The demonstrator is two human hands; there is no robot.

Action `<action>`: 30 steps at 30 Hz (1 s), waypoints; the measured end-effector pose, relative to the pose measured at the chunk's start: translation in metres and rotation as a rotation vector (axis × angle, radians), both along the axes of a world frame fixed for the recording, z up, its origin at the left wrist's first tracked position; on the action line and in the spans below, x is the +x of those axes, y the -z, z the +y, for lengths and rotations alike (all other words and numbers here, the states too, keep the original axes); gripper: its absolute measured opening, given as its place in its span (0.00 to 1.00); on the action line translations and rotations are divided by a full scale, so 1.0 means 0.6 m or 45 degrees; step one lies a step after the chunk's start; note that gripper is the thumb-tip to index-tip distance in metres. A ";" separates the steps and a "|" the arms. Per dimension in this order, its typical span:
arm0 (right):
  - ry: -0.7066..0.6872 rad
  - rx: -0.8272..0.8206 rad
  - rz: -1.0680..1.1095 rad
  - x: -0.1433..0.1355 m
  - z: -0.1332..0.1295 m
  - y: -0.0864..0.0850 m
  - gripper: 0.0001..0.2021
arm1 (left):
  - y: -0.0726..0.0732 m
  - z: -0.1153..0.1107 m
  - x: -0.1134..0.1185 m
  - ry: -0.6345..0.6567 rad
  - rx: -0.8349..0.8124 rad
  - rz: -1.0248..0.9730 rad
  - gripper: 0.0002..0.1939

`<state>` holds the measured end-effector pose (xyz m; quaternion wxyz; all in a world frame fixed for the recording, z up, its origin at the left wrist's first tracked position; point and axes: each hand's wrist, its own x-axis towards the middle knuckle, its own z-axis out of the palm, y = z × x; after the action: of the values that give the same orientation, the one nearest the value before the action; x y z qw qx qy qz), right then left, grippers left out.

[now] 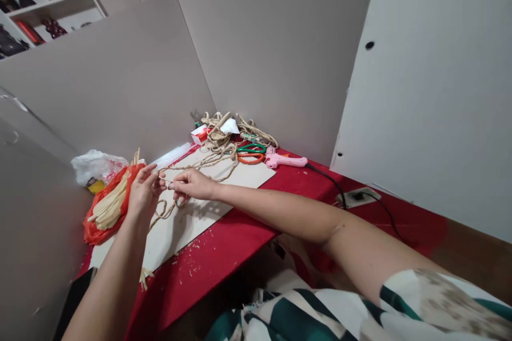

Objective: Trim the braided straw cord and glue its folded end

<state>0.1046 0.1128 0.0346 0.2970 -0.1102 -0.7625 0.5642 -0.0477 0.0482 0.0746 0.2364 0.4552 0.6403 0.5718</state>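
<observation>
A tan braided cord [163, 214] runs between my hands and trails over a white board [208, 212] on the red table. My left hand [144, 191] pinches the cord beside an orange bag [96, 229] of pale dry husks [112, 203]. Close to its right, my right hand [192, 185] has its fingers closed on the same cord, a thin strand showing between the two hands. More cord [218, 138] lies heaped at the back of the board.
Green-handled scissors [252, 148], orange-handled scissors [250, 159] and a pink glue gun [286, 161] lie at the back right. A black cable leads to a power socket [356, 197]. A white plastic bag [96, 165] sits at the left. Grey panels stand behind the table.
</observation>
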 end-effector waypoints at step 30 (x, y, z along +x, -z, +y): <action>-0.683 -0.697 -0.214 0.043 0.068 0.035 0.30 | 0.083 -0.078 0.042 0.007 0.184 0.599 0.11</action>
<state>0.1303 0.1533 0.0138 0.0353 -0.0280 -0.6070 0.7934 -0.0226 0.0014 0.0248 0.0493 0.5932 0.6339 0.4937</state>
